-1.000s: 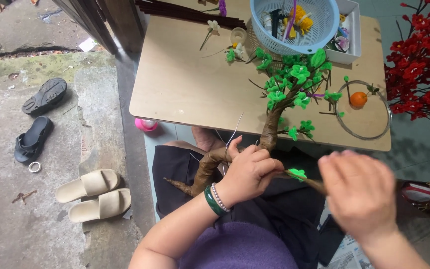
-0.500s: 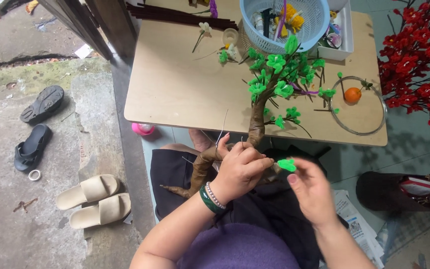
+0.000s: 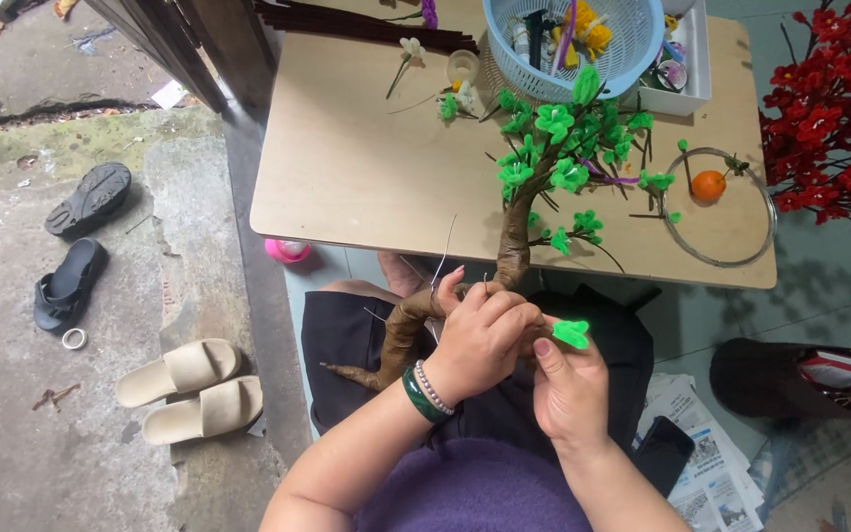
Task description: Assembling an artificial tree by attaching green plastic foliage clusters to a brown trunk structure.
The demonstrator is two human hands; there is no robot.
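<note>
Hands meet over the lap at the foot of a handmade miniature tree with a brown wrapped trunk and fuzzy bright-green leaf tufts (image 3: pixel 544 172), whose crown leans out over the pale wooden worktop (image 3: pixel 366 167) while its forked brown roots (image 3: pixel 386 355) rest on the dark clothing across the knees. The left hand (image 3: pixel 480 335), wearing a dark green bangle with a beaded bracelet (image 3: pixel 424 392) at the wrist, has its grip closed around the lower trunk just above the roots, with thin wires sticking up beside the fingers. The right hand (image 3: pixel 568 389) sits just beside it, touching it, its thumb and fingertips pinched narrow on a small bright-green fuzzy leaf piece (image 3: pixel 571 333) held against the trunk. On the worktop beyond the crown stand a light blue perforated plastic basket (image 3: pixel 632 59) filled with craft bits, a white tray (image 3: pixel 691 84) just beside it, and a clear ring (image 3: pixel 741 241) holding a small orange ball (image 3: pixel 708 185). Red artificial blossoms (image 3: pixel 839 99) fill the right edge. On the concrete floor to the left lie a pair of beige slides (image 3: pixel 189 389) and a pair of black sandals (image 3: pixel 76 246), well apart from the worktop.
</note>
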